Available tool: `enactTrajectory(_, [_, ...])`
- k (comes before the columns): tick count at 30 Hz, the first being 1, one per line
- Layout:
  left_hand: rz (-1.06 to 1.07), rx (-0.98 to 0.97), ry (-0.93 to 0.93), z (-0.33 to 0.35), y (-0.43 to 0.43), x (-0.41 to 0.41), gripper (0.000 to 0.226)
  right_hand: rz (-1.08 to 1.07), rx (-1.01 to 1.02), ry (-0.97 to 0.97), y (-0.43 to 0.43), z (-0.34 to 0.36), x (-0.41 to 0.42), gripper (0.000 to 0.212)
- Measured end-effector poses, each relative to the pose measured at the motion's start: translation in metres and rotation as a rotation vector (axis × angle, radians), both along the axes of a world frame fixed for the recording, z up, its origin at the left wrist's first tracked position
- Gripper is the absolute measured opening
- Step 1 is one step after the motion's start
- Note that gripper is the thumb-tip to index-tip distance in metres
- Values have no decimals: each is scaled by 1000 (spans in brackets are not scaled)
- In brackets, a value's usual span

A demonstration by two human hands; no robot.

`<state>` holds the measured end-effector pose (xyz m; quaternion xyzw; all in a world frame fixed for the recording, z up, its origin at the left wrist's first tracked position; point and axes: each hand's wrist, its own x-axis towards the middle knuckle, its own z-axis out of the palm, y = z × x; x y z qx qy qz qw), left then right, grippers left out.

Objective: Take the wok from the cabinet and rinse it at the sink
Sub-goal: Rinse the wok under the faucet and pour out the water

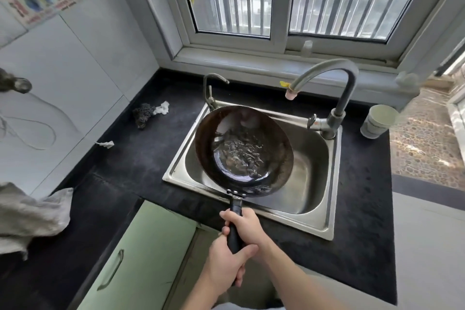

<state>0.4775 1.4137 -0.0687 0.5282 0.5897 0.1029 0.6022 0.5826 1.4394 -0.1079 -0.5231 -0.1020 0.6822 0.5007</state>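
Observation:
A dark round wok (243, 151) hangs over the steel sink (324, 158), with rippling water pooled in its bottom. Its black handle points back toward me. My right hand (245, 228) grips the handle nearer the bowl. My left hand (227, 263) grips the handle's end just behind it. The tall curved tap (337, 88) stands at the sink's far right, its spout off to the right of the wok's far rim; no water stream shows.
A smaller tap (211, 88) stands at the sink's back left. A steel scourer (144, 114) with a white scrap lies on the black counter (141, 158). A grey cloth (32, 216) lies at the left, a paper cup (378, 121) at the right. A green cabinet door (141, 257) stands below.

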Motion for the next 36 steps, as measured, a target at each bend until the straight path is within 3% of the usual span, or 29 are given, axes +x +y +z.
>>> enactTrajectory(9, [-48,210,282,12,-11,14,36,68,-19,198,-5,2,11,41])
enactTrajectory(14, [-50,342,415,18,-14,15,85,104,8,197,-4,6,10,42])
enactTrajectory(16, [-72,361,444,24,-14,16,93,123,28,185,-3,7,10,42])
enactTrajectory(19, [-88,365,478,32,-13,16,70,175,75,67,-2,12,14,37])
enactTrajectory(22, [-71,395,491,34,-14,17,68,198,112,-77,-2,17,15,25])
enactTrajectory(26, [-58,416,497,34,-14,20,70,210,83,-165,-1,21,16,47])
enactTrajectory(28, [-71,424,497,34,-12,21,65,260,71,-246,1,22,19,43])
enactTrajectory(31, [-110,446,559,31,-12,22,55,295,69,-298,3,22,21,23])
enactTrajectory(36, [-87,482,643,31,-18,26,46,247,136,-290,0,18,26,26])
